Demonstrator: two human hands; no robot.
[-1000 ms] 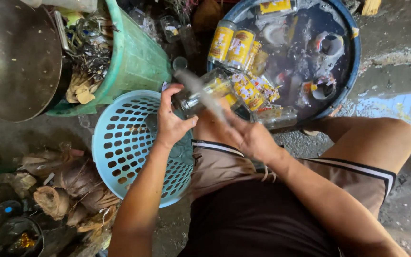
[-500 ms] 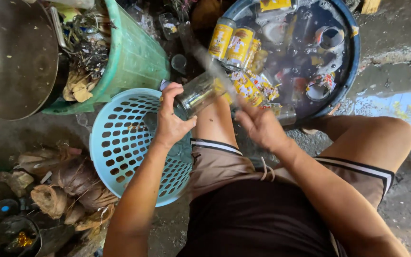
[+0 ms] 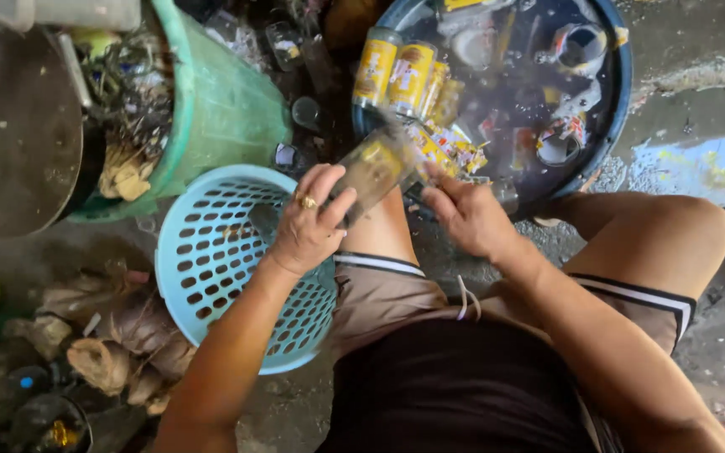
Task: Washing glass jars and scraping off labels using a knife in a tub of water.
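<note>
Left hand point(image 3: 308, 226) around glass jar point(image 3: 372, 169) above basket point(image 3: 211, 260)

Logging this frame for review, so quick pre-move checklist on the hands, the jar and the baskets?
1. Left hand grips glass jar: ok.
2. Right hand at the jar's far end: ok; exact grip: cannot tell, blurred.
3. Jar's yellow label off: not ok, label shows.
4. Light blue basket below left hand, open: ok.
5. Dark tub of water with more jars in front: ok.
6. Green basket upright: not ok, tilted.
</note>
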